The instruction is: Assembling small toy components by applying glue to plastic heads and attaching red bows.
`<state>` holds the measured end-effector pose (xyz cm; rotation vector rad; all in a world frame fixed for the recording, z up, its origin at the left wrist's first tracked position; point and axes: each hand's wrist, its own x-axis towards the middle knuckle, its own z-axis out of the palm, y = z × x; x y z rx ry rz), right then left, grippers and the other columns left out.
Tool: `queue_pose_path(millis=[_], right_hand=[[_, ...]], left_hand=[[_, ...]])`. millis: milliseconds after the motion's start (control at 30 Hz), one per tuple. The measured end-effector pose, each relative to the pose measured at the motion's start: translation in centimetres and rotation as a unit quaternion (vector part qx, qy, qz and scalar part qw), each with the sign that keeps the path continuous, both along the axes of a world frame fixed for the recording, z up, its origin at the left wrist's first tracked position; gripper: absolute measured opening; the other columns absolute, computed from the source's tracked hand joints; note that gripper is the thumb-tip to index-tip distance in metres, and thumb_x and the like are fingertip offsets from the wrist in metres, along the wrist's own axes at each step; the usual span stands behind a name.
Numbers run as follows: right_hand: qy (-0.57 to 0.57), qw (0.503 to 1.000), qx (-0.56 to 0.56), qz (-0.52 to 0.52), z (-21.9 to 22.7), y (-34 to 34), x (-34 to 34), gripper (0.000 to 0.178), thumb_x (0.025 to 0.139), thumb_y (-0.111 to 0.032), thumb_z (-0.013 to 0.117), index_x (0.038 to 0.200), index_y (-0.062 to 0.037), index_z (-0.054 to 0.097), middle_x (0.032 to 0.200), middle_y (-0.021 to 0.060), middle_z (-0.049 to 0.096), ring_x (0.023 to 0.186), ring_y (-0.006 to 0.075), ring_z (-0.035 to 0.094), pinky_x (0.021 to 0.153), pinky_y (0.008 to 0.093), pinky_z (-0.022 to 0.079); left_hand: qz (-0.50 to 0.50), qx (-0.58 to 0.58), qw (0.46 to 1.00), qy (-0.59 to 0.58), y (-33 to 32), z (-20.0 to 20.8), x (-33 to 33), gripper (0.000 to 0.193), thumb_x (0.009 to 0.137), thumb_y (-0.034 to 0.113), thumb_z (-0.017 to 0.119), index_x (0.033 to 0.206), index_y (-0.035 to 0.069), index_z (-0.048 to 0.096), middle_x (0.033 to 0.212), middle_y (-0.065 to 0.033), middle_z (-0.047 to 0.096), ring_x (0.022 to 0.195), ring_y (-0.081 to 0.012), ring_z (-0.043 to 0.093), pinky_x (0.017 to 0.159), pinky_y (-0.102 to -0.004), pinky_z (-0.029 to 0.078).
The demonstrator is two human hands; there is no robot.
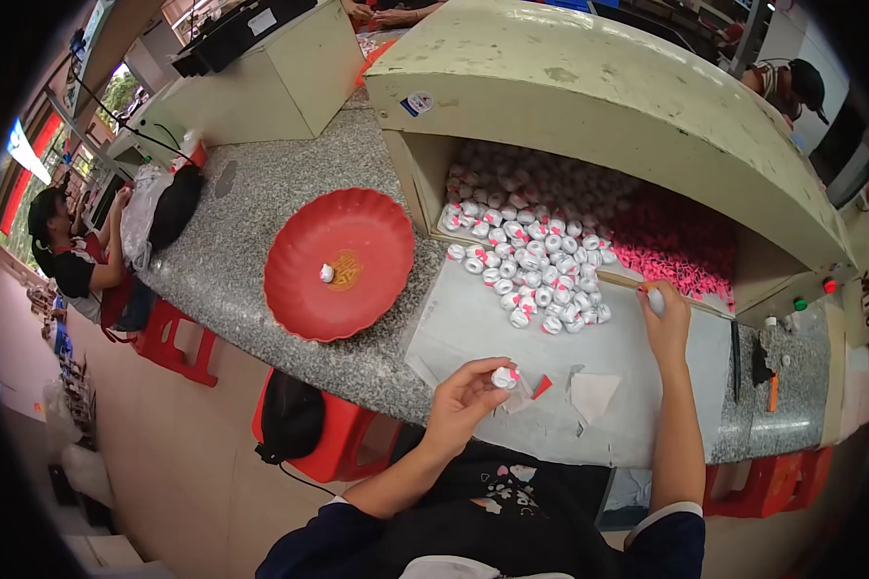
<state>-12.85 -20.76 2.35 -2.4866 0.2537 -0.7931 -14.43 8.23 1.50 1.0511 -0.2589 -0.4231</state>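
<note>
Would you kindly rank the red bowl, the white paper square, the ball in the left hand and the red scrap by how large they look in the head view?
1. Red bowl
2. White paper square
3. Ball in the left hand and red scrap: too alike to rank surely

Cannot make out the small item point(656, 302) in the right hand point(670, 330), partly covered by the grip. Cannot see the underside of the white piece point(503, 377) in the left hand point(462, 405). Cannot count the white pile point(541, 270), dim far under the cabinet point(589, 121), nor separate the tiny pink pieces point(676, 251), right. Can see only parts of 2 people: far person point(398, 15), cut off by the edge; right person point(774, 79), partly behind the cabinet.
</note>
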Motion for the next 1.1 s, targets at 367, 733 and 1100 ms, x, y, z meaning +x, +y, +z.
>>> queue_pose_path(millis=[367, 733, 1100], right_hand=[[0.019, 0.802, 0.579, 0.147, 1.7, 11.7, -7.0, 0.012, 0.066, 0.009, 0.053, 0.075, 0.0019, 0.051, 0.074, 0.0103, 0.051, 0.064, 0.0147, 0.05, 0.057, 0.0234, 0.042], [0.03, 0.764, 0.624, 0.162, 1.4, 14.5, -8.3, 0.011, 0.065, 0.008, 0.059, 0.071, 0.0018, 0.052, 0.073, 0.0108, 0.054, 0.066, 0.0149, 0.053, 0.061, 0.0239, 0.043], [-0.003, 0.802, 0.582, 0.135, 0.7, 15.1, -7.9, 0.015, 0.065, 0.008, 0.058, 0.072, -0.0006, 0.048, 0.072, 0.0092, 0.051, 0.065, 0.0126, 0.049, 0.058, 0.0212, 0.04]], left_hand=[[-0.023, -0.017, 1.0, 0.006, -1.0, 0.6, 0.5, 0.034, 0.073, -0.006, 0.053, 0.106, -0.002, 0.045, 0.104, -0.0101, 0.05, 0.094, -0.0142, 0.049, 0.08, -0.025, 0.039], [0.033, 0.109, 0.975, -0.189, -1.4, 0.3, -0.8, 0.03, 0.067, -0.007, 0.056, 0.096, -0.001, 0.053, 0.099, -0.0125, 0.054, 0.093, -0.0215, 0.051, 0.077, -0.028, 0.04], [-0.004, 0.131, 0.961, -0.244, -1.3, 0.9, -0.5, 0.028, 0.068, -0.005, 0.056, 0.095, 0.0, 0.054, 0.1, -0.0134, 0.053, 0.094, -0.0215, 0.051, 0.078, -0.0285, 0.041]])
